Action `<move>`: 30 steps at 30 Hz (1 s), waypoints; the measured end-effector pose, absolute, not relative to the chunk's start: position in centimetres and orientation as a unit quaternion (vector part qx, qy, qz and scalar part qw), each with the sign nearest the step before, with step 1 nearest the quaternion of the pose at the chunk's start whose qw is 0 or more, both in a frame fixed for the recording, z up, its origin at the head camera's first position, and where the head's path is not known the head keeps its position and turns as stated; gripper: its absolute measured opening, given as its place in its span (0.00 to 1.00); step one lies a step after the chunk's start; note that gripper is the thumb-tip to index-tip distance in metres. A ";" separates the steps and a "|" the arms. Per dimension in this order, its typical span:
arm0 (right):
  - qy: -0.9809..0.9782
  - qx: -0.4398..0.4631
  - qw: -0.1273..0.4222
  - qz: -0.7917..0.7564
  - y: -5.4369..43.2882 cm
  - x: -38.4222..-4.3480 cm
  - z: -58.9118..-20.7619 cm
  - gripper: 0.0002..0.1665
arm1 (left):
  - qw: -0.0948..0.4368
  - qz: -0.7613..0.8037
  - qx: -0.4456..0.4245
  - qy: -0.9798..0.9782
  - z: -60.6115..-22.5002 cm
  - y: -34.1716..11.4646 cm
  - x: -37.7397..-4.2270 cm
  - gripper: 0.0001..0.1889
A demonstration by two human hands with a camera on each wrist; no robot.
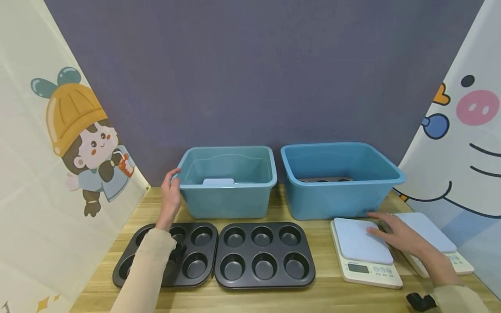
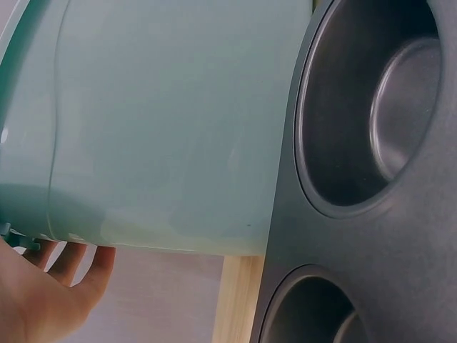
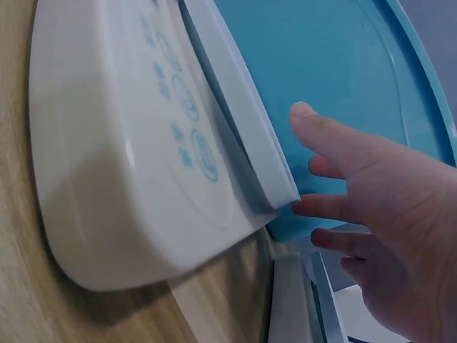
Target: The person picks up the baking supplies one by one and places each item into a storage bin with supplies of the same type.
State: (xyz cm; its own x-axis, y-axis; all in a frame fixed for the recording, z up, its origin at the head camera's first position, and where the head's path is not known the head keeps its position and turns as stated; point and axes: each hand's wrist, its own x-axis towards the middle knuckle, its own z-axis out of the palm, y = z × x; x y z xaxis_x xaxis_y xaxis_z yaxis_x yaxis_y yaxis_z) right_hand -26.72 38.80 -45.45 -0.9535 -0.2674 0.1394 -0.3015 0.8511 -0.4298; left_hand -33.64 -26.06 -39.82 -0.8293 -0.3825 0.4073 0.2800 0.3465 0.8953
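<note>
My left hand [image 1: 170, 198] is at the left rim of the pale teal bin [image 1: 228, 202], its fingers bent against the outside of the wall under the lip; the thumb is hidden in the left wrist view. Below that arm lies a dark six-cup muffin pan [image 1: 195, 265], partly covered by the sleeve. My right hand [image 1: 403, 234] is over the right edge of a white kitchen scale [image 1: 362, 241], thumb above its platform and fingers spread beside the edge. A second kitchen scale [image 1: 424, 230] lies just right, partly behind that hand.
Another muffin pan [image 1: 264, 248] lies beside the first. A blue bin [image 1: 332, 200] stands behind the scales, with a dark muffin pan [image 1: 325, 179] inside. The teal bin holds a pale flat-topped object [image 1: 218, 181]. A grey panel [image 1: 250, 78] rises behind both bins.
</note>
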 end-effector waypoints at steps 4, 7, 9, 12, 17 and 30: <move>-0.964 0.151 0.033 0.217 39.0 -26.8 -45.9 0.40 | 0.289 -0.571 0.036 -0.768 -39.9 -26.2 -33.5 0.23; -0.967 0.149 0.028 0.202 39.2 -26.8 -46.2 0.40 | 0.289 -0.571 0.036 -0.767 -39.9 -26.1 -33.5 0.22; -0.969 0.150 0.029 0.195 39.2 -26.8 -46.2 0.39 | 0.291 -0.571 0.036 -0.767 -39.9 -26.0 -33.5 0.22; -0.969 0.152 0.032 0.192 39.2 -26.9 -46.2 0.37 | 0.293 -0.569 0.034 -0.767 -39.9 -26.0 -33.6 0.22; -0.965 0.156 0.024 0.208 39.2 -27.3 -46.3 0.34 | 0.300 -0.575 0.027 -0.761 -39.9 -26.0 -33.6 0.22; -0.958 0.146 -0.014 0.245 39.6 -27.6 -46.4 0.26 | 0.301 -0.580 0.026 -0.756 -40.1 -25.8 -33.7 0.22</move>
